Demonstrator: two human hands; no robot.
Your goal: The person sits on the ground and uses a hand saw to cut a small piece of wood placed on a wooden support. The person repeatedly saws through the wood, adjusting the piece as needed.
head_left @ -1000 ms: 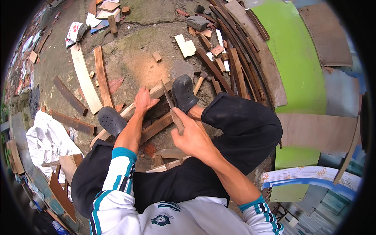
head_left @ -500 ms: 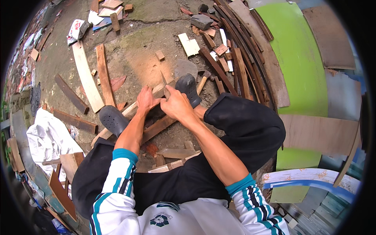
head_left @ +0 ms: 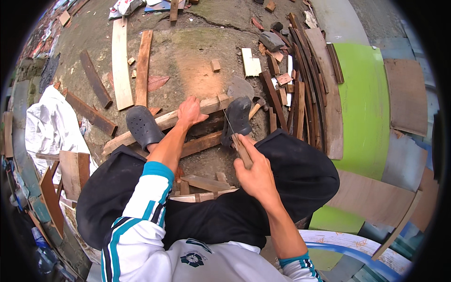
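My right hand (head_left: 256,171) is closed around the wooden handle of a handsaw (head_left: 229,118). The saw's thin blade slants forward to the left, its far part crossing a pale wooden beam (head_left: 167,121) close to the beam's right end. Over the beam, left of the blade, my left hand (head_left: 190,112) grips it from above. My left foot, in a dark clog (head_left: 142,126), rests on the beam, and the other clog (head_left: 240,115) is beside its right end. A second, browner wood piece (head_left: 202,144) lies under the beam, nearer me.
Sawdust (head_left: 203,77) and a small wood block (head_left: 215,65) lie beyond the beam. A hammer (head_left: 256,109) lies right of the clog, near stacked dark strips (head_left: 307,70) and a green panel (head_left: 361,108). Planks (head_left: 123,66) and a white sack (head_left: 54,122) are to the left.
My right hand has drawn the saw back toward me and to the right, exposing more blade. My left hand still holds the beam. The whole view has shifted somewhat.
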